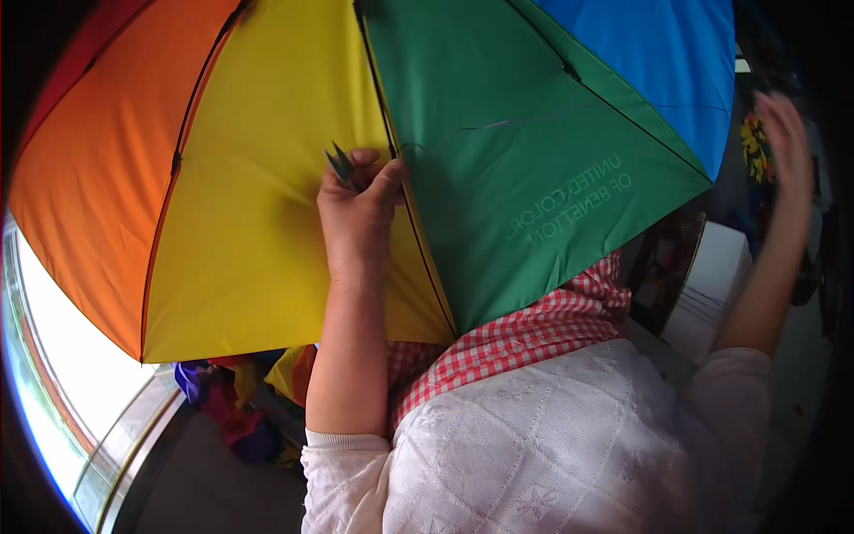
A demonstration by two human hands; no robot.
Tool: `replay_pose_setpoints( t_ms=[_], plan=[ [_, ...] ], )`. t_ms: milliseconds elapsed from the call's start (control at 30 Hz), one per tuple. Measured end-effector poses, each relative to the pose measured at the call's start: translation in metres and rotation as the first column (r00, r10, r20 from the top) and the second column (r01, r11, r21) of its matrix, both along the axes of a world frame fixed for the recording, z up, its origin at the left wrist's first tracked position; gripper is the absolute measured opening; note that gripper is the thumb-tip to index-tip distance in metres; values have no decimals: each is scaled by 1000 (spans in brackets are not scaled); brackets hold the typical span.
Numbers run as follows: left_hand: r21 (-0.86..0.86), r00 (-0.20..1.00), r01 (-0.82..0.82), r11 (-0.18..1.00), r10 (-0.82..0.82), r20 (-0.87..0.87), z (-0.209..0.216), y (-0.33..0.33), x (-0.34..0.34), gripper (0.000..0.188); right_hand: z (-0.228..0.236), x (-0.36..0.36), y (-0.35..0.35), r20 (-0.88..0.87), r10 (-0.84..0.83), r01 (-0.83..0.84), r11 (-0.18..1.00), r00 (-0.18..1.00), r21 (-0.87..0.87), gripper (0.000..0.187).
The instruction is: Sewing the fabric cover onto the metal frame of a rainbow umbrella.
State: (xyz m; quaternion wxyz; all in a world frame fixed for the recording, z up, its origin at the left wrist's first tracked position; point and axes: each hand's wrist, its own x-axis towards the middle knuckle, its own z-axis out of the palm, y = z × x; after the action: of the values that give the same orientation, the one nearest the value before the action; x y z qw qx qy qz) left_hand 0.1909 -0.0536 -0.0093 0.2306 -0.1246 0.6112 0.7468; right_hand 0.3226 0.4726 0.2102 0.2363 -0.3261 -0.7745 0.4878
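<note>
Umbrella [258,222] spans the view. Left hand [356,209] grasps snips [339,165], fingertips at the yellow-green seam's rib [378,84], which slants up-left. Thread [485,125] runs rightward, near level, over green panel [498,214] toward raised right hand [787,147], well apart; its grip blurred, cannot tell.

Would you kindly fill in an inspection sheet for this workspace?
Surface: a red-and-white checked cloth shows below the umbrella's lower edge.
Job's things: umbrella open, its underside in view; a thin line, probably thread, crosses its green panel.
Clutter: colourful fabric bunched at lower left; white box at right.
Hands: left hand holds snips and is at the rib between yellow and green; right hand raised, blurred, grip unclear.
Cables: nothing seen.
Surroundings: bright opening at left, dim at right.
</note>
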Motion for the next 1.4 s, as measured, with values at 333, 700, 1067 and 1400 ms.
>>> replay_pose_setpoints(
  t_ms=[333, 700, 1067, 1400],
  plan=[
    [160, 999, 46, 986, -47, 4, 10, -2, 3, 6, -185, -138, -340, 217, 690, -687, 531, 691, 496, 9],
    [98, 1000, 21, 995, -23, 17, 1, 1, 0, 8, -213, -103, -370, 222, 657, -687, 637, 721, 348, 11],
    [86, 999, 35, 996, -36, 14, 1, 3, -3, 6, -225, -127, -363, 95, 804, -762, 508, 587, 403, 14],
    [69, 999, -24, 997, 22, 23, -1, 7, -1, 7, -206, -112, -364, 204, 706, -733, 631, 678, 255, 7]
  ],
)
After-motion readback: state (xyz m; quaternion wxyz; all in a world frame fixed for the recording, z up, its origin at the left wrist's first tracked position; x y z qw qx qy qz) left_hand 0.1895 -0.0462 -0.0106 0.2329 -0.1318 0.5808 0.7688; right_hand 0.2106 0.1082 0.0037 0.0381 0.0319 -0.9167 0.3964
